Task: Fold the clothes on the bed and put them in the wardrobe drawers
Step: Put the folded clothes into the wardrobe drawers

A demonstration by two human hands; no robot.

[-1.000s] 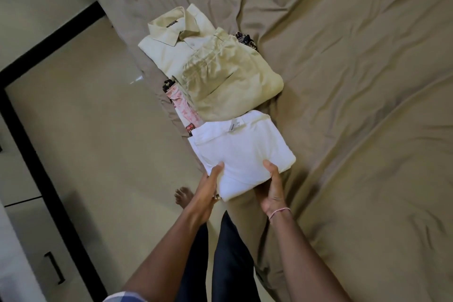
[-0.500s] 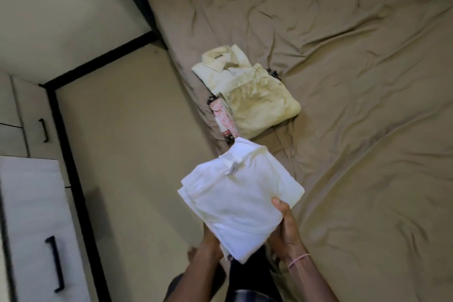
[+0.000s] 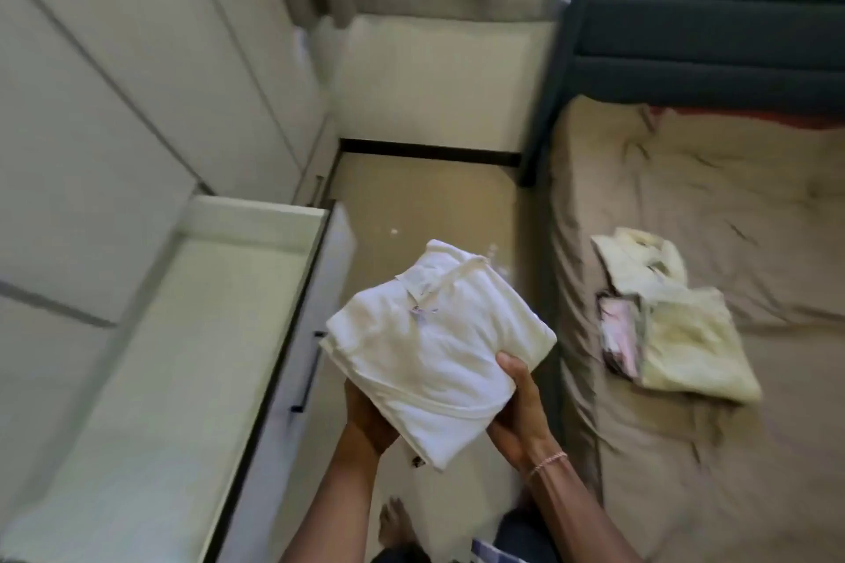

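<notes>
Both hands are clamped on the folded white garment point(image 3: 434, 334), holding it over the floor point(image 3: 411, 197) between the bed point(image 3: 731, 197) and the wardrobe point(image 3: 137, 59); left hand point(image 3: 366, 416) cups the near-left edge from under, right hand point(image 3: 516, 416) grips the near-right edge with its thumb on top; the open drawer point(image 3: 256, 215) sits at about 9 o'clock from the hands, long axis running roughly 7 to 1, so the left hand's nearer; my guess is swing left, then lower it in; the stack of folded clothes point(image 3: 676, 334) is on the bed at 3 o'clock.
</notes>
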